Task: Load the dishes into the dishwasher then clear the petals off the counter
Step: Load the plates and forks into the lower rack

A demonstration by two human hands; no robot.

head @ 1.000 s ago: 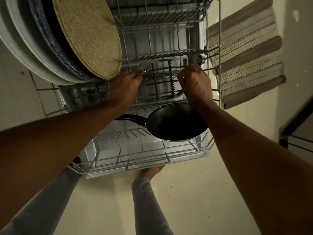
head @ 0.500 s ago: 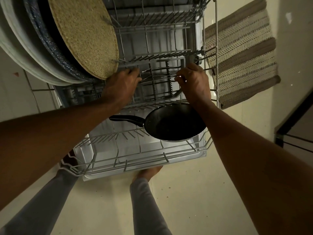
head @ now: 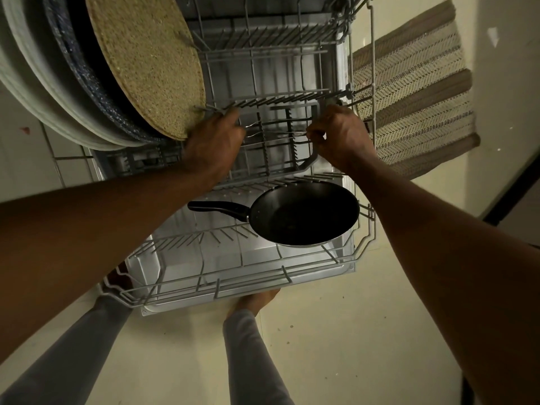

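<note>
The dishwasher's lower rack (head: 233,283) is pulled out below me. A black frying pan (head: 304,214) lies in its front right part, handle pointing left. Behind the pan sits the grey cutlery basket (head: 280,159). My left hand (head: 213,141) curls its fingers at the basket's left side, around one end of thin metal cutlery (head: 274,128) lying across the basket. My right hand (head: 342,135) pinches the cutlery's other end at the right side. A tan speckled plate (head: 146,62) stands at the back left, with a dark blue plate (head: 79,71) and white plates (head: 26,71) behind it.
A striped rug (head: 415,83) lies on the floor to the right of the rack. The open dishwasher door (head: 248,299) sits under the rack. My grey-clad legs and a foot (head: 254,299) stand at its front edge. Tiled floor (head: 35,159) shows at left.
Both hands have shifted slightly farther over the cutlery basket, and the right fingers have closed to a pinch on the cutlery. The pan and plates have not moved.
</note>
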